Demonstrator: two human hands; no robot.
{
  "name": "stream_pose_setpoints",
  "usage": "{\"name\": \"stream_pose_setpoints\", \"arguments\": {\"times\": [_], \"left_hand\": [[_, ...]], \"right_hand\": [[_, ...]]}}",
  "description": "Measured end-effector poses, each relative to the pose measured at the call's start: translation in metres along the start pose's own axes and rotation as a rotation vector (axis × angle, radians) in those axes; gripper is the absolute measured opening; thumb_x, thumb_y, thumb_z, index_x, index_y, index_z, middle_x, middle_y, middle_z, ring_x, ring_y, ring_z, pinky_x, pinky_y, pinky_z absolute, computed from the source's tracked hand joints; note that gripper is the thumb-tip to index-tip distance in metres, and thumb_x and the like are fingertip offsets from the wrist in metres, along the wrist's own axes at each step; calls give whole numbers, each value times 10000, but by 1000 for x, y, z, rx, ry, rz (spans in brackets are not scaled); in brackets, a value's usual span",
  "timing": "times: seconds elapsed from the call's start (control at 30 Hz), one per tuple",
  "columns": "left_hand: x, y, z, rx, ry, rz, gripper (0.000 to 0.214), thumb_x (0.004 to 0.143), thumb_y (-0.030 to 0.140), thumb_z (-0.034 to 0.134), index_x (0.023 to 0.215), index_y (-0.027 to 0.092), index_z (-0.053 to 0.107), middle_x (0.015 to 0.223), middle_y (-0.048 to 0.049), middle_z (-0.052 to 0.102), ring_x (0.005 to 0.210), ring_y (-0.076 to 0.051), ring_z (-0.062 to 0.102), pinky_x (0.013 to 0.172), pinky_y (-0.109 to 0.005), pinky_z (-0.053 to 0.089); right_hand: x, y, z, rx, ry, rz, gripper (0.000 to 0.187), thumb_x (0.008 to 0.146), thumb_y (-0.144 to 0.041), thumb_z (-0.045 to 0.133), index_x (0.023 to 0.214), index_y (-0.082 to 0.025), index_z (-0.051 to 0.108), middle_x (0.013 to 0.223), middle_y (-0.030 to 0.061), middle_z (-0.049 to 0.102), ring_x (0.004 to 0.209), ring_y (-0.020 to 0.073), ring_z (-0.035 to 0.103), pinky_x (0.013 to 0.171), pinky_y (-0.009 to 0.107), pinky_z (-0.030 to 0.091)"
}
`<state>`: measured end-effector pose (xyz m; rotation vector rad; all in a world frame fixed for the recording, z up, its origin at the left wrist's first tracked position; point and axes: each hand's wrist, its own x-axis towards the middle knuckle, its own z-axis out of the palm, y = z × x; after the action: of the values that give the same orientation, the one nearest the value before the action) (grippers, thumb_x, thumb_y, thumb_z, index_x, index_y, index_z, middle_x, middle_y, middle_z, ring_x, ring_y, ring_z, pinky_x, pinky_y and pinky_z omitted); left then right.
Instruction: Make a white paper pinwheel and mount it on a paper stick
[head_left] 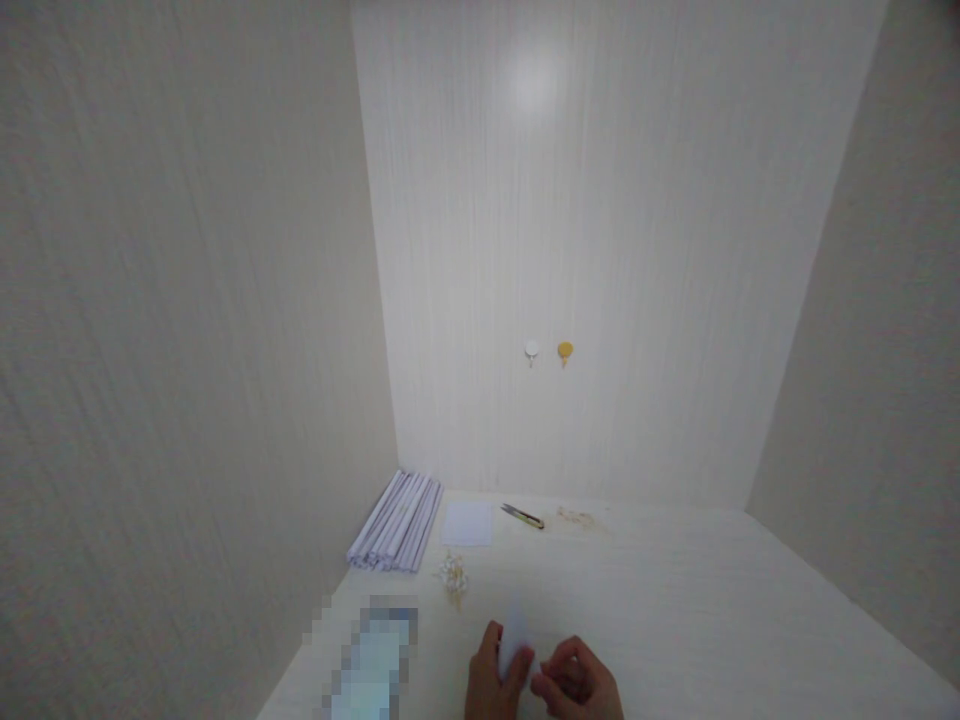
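Note:
Near the bottom edge, my left hand (498,676) is closed on a thin white piece of paper (513,640), which stands up between the thumb and fingers. Just to its right, my right hand (579,680) has its thumb and fingertips pinched together by the paper's lower edge. A tiny pale bit shows at those fingertips, too small to name. Beyond the hands, a small pile of white and yellowish pieces (454,575) lies on the white tabletop (675,620).
Thin white rolls (397,522) are stacked along the left wall. Beside them lie a square white sheet (467,524), thread snips (523,516) and fine tan strands (577,518). A white hook (532,350) and a yellow hook (565,350) are on the back wall. A blurred-out bluish object (375,660) sits front left.

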<state>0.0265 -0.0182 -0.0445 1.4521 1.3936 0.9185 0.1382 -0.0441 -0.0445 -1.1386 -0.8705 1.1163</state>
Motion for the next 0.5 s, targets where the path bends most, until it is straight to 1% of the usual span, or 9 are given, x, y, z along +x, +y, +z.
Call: {"name": "stream_pose_setpoints", "arguments": {"times": [0.17,0.3,0.4,0.47,0.5], "left_hand": [[0,0,0,72,18,5,383,641,425,504,867,118,530,820,-111,581,873,-243,499,742,-329,366],[0,1,0,49,-10,-6,415,635,447,502,891,121,522,854,-110,575,889,-236,491,750,-319,369],[1,-1,-2,-55,-42,-29,488,601,494,514,920,125,499,929,-115,548,917,-220,477,732,-288,382],[2,-2,-3,-168,-87,-50,543,576,539,510,934,132,473,947,-112,532,883,-196,492,661,-257,402],[3,-1,-3,-222,-119,-61,553,566,566,498,915,138,467,901,-99,541,802,-176,518,590,-242,404]], "right_hand": [[0,-8,-2,-39,-72,35,410,397,-457,686,497,-186,395,395,5,568,390,130,523,357,200,360],[0,-15,-2,-35,-85,59,415,395,-450,692,494,-184,389,390,6,576,393,127,532,370,196,358],[3,-16,-4,-42,-88,42,403,415,-445,685,502,-184,392,392,9,582,394,124,533,373,192,355],[5,-15,-7,-52,-73,15,393,429,-441,680,509,-184,394,394,10,584,389,122,529,373,191,354],[6,-14,-8,-58,-65,0,389,433,-439,678,512,-184,395,396,11,585,387,122,526,372,191,353]]}}
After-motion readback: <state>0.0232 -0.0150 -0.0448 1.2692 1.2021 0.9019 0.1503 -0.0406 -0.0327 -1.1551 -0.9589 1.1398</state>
